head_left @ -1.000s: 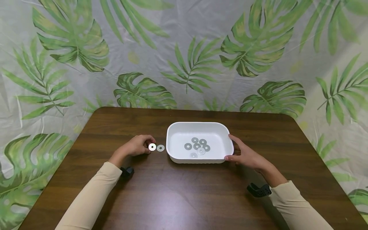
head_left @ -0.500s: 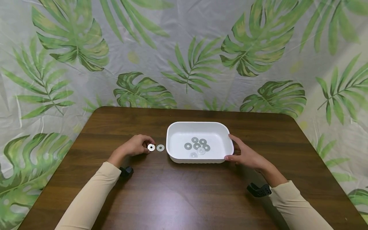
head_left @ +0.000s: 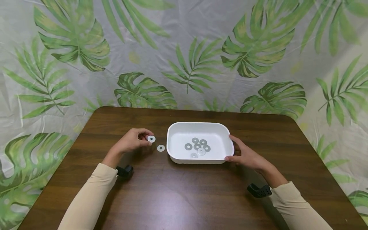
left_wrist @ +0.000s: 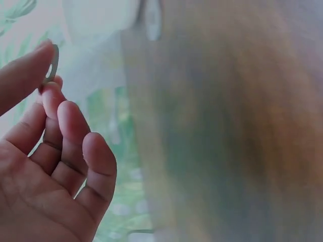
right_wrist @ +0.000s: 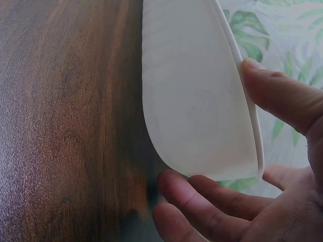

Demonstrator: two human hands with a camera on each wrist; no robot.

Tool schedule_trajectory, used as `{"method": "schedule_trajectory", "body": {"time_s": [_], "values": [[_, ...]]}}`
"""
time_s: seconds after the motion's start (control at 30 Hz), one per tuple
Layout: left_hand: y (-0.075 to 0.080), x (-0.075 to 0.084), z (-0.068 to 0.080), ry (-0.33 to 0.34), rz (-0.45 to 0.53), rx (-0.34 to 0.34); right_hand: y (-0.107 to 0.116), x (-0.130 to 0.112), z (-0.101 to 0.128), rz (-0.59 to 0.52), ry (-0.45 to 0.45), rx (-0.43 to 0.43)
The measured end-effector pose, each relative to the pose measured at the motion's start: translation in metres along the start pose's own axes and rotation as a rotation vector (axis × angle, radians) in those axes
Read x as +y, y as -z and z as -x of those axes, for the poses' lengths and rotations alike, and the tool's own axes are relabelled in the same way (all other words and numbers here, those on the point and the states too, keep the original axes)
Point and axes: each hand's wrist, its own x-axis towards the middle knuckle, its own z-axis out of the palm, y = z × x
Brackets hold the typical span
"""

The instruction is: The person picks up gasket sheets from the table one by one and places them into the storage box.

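Note:
Thumb and fingertips of my left hand pinch a flat metal washer, raised off the table to the left of the tub. Edge-on, that washer shows between thumb and forefinger in the left wrist view. Another washer lies flat on the wood, just left of the white plastic tub. Inside the tub are several grey washers and a paler one. My right hand holds the tub's right end; the right wrist view has its thumb on the rim and fingers against the wall.
The brown wooden table carries the tub and washers. Behind its far edge hangs a leaf-patterned cloth. Dark straps sit at the left wrist and right wrist.
My left hand has lifted its washer up from the table, away from the one lying there. My right hand and the tub stay in place.

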Motion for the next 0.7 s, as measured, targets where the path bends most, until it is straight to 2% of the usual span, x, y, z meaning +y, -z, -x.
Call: {"method": "schedule_trajectory", "body": {"time_s": [0.23, 0.43, 0.7], "values": [[0.011, 0.024, 0.000, -0.020, 0.092, 0.055, 0.000, 0.000, 0.000, -0.015, 0.002, -0.006], [0.016, 0.041, 0.000, -0.089, 0.158, 0.095, 0.000, 0.001, 0.000, -0.020, 0.007, -0.004], [0.015, 0.069, -0.004, -0.127, 0.228, 0.067, 0.000, 0.002, 0.000, -0.024, 0.010, -0.006]]}}
